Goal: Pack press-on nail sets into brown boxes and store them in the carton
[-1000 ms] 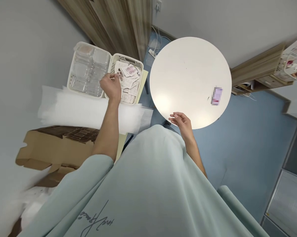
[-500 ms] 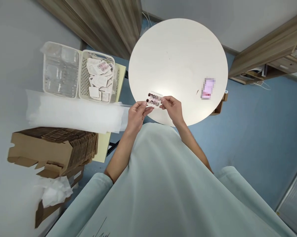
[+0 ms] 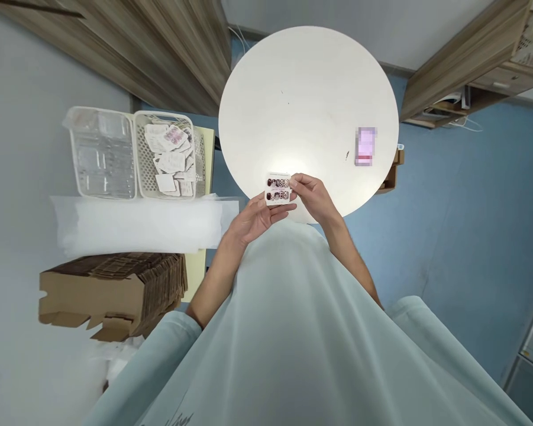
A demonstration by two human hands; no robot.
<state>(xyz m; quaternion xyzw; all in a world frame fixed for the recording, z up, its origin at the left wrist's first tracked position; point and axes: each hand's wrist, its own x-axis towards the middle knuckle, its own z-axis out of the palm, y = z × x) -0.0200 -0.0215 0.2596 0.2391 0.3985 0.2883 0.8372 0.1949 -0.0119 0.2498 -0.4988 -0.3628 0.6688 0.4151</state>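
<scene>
Between my hands is a small white card of press-on nails (image 3: pixel 277 189), with two rows of dark red and patterned nails facing up. My left hand (image 3: pixel 256 218) supports its left and lower edge, thumb on the front and fingers stretched beneath it. The thumb and fingers of my right hand (image 3: pixel 313 194) pinch the card's right edge. The card is held over the near edge of the round white table (image 3: pixel 310 89).
On the table's right lies a blurred pink-purple object (image 3: pixel 365 147). To the left stand a basket of white cards (image 3: pixel 141 160), a bin of clear plastic cases (image 3: pixel 102 112), white plastic sheets (image 3: pixel 137 225) and folded cardboard boxes (image 3: pixel 93 299). A wooden cabinet (image 3: pixel 461 71) is at right.
The card now faces me more squarely, and my left fingers have spread further beneath it. My right hand keeps its pinch. The whole view has shifted slightly.
</scene>
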